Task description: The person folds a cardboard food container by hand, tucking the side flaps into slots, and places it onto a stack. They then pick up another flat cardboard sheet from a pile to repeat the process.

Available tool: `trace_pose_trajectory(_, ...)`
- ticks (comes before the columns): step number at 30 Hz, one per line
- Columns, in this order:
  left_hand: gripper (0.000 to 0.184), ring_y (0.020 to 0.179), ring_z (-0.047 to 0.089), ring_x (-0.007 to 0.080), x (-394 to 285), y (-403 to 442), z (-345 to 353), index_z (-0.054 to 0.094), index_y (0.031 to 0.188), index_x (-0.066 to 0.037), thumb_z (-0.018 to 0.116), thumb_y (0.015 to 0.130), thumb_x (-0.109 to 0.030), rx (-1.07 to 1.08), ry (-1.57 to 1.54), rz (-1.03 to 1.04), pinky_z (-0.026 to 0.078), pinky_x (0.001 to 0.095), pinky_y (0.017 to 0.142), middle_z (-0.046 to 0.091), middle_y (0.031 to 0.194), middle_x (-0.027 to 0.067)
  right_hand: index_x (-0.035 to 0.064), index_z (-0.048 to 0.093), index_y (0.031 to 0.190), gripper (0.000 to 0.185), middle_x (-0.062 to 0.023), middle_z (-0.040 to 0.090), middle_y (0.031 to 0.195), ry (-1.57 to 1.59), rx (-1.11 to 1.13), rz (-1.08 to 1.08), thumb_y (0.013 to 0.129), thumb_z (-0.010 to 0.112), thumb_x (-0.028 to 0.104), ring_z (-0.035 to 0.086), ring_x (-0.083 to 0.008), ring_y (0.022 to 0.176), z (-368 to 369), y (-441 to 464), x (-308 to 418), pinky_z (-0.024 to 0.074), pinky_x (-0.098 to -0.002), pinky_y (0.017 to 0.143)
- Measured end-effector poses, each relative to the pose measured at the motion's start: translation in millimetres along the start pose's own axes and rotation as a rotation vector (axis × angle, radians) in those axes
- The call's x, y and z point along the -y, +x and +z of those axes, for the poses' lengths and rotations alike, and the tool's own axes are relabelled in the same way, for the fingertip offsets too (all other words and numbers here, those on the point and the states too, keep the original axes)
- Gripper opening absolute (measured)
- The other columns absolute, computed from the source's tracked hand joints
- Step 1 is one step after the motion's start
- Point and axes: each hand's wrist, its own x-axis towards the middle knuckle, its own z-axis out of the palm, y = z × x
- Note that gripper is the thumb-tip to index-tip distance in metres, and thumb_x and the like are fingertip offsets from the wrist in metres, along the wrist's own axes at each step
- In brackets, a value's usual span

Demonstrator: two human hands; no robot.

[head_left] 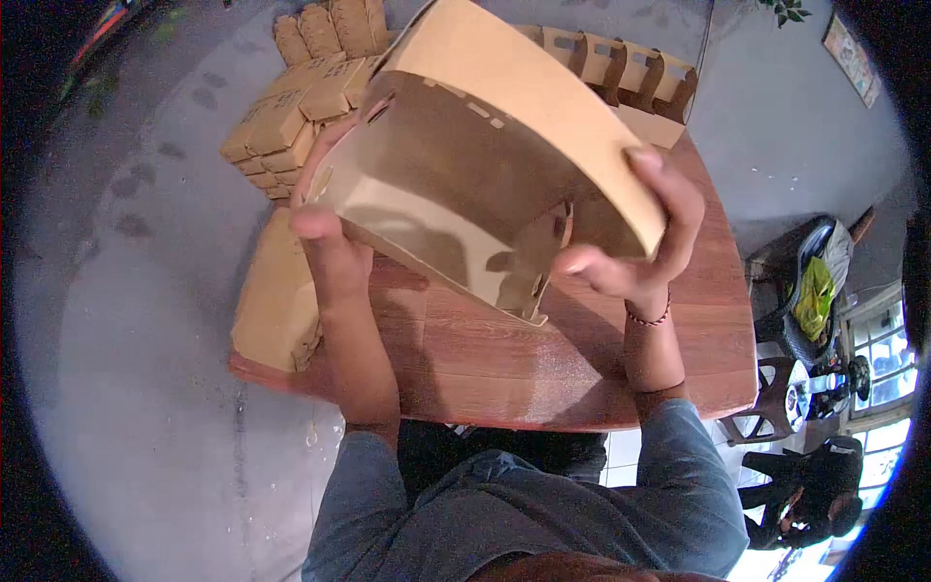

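A brown cardboard box (456, 145) is held up above the wooden table, tilted, with its open side facing me. Small slots and tabs show along its inner edges. My left hand (330, 233) grips the box's left end, thumb on the near wall and the other fingers mostly hidden behind it. At the right end, my right hand (655, 228) is closed round the wall, fingers on the outside and thumb by the inner end flap. A red-and-black cord bracelet (650, 315) circles the right wrist.
Stacked flat cardboard pieces (281, 121) stand at the table's back left. More cardboard (276, 291) lies along the left edge of the reddish wooden table (465, 359). Slotted cardboard holders (630, 78) line the back. On the right are a stool (771, 398) and a person in dark clothes (810, 490).
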Motion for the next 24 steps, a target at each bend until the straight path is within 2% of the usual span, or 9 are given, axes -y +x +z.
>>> trace_pose_trajectory(2,0.12,0.116,0.055,0.0233,6.3,-2.2,-3.7,0.046,0.126,0.01,0.058,0.058,-0.087,-0.133,-0.059,-0.005,0.043,0.0366,0.1,0.056,0.124,0.0158,0.0046,0.051,0.125,0.084,-0.03,0.06,0.117,0.06,0.029,-0.019,0.058,0.089,0.036,0.061,-0.0392,0.11,7.0,3.5,1.2,0.0522,-0.0435,0.089)
trace_pose_trajectory(5,0.116,0.112,0.056,0.022,5.3,0.2,-5.7,0.048,0.125,0.009,0.063,0.058,-0.085,-0.109,-0.082,-0.005,0.045,0.0359,0.097,0.057,0.12,0.013,0.0066,0.052,0.124,0.081,-0.0297,0.059,0.118,0.088,0.031,-0.017,0.058,0.089,0.037,0.062,-0.0396,0.11,12.5,1.5,2.1,0.0527,-0.0436,0.088)
trace_pose_trajectory(7,0.114,0.112,0.057,0.0217,1.8,1.1,-6.8,0.049,0.124,0.008,0.065,0.057,-0.083,-0.087,-0.07,-0.002,0.045,0.0356,0.097,0.057,0.12,0.013,0.004,0.052,0.124,0.083,-0.0287,0.06,0.119,0.042,0.032,-0.038,0.058,0.089,0.037,0.062,-0.0399,0.109,11.1,1.2,2.3,0.0541,-0.0426,0.086)
trace_pose_trajectory(9,0.113,0.111,0.057,0.0214,0.1,2.0,-6.7,0.05,0.124,0.007,0.068,0.057,-0.082,-0.063,-0.06,0.0,0.046,0.0354,0.096,0.057,0.12,0.013,-0.0037,0.035,0.133,0.101,-0.027,0.052,0.128,-0.14,0.144,-0.089,0.061,0.083,0.049,0.057,-0.0362,0.115,6.3,0.6,1.8,0.0476,-0.0451,0.097)
trace_pose_trajectory(10,0.113,0.111,0.058,0.0212,0.5,2.8,-5.4,0.05,0.124,0.007,0.068,0.057,-0.081,-0.071,-0.071,0.002,0.046,0.0351,0.095,0.058,0.12,0.0128,-0.0064,0.038,0.133,0.103,-0.0245,0.053,0.129,-0.129,0.102,-0.072,0.06,0.083,0.051,0.057,-0.033,0.115,7.2,-4.0,-0.9,0.0473,-0.0431,0.097)
trace_pose_trajectory(13,0.112,0.11,0.058,0.0208,-1.0,4.0,-3.2,0.05,0.123,0.007,0.069,0.056,-0.081,-0.074,-0.074,0.002,0.047,0.0347,0.095,0.058,0.119,0.0122,-0.0065,0.04,0.133,0.102,-0.025,0.053,0.129,-0.222,0.114,0.003,0.061,0.083,0.05,0.057,-0.0325,0.115,3.9,-2.8,4.1,0.0468,-0.0428,0.098)
trace_pose_trajectory(15,0.112,0.11,0.058,0.0205,0.8,2.8,-4.4,0.05,0.122,0.007,0.07,0.056,-0.081,-0.067,-0.064,-0.001,0.047,0.0345,0.095,0.058,0.119,0.0118,-0.0078,0.041,0.132,0.102,-0.0253,0.054,0.127,-0.207,0.103,-0.059,0.059,0.085,0.048,0.058,-0.0332,0.114,4.6,0.6,3.9,0.0477,-0.0424,0.097)
trace_pose_trajectory(17,0.11,0.11,0.057,0.0197,7.0,-0.2,-10.0,0.05,0.121,0.006,0.071,0.056,-0.08,-0.145,-0.097,-0.03,0.046,0.0336,0.095,0.057,0.118,0.0114,-0.0008,0.052,0.127,0.085,-0.023,0.06,0.123,-0.037,0.089,0.028,0.06,0.089,0.036,0.062,-0.0335,0.11,10.2,5.0,10.6,0.0522,-0.0398,0.091)
trace_pose_trajectory(24,0.107,0.105,0.055,0.0161,7.8,0.8,-16.6,0.051,0.119,0.003,0.074,0.054,-0.078,-0.19,-0.017,-0.021,0.044,0.0301,0.091,0.057,0.112,0.0073,0.0068,0.059,0.123,0.066,-0.0187,0.06,0.125,-0.074,0.187,-0.068,0.07,0.083,0.036,0.068,-0.0302,0.098,15.6,2.7,8.2,0.0584,-0.0312,0.07)
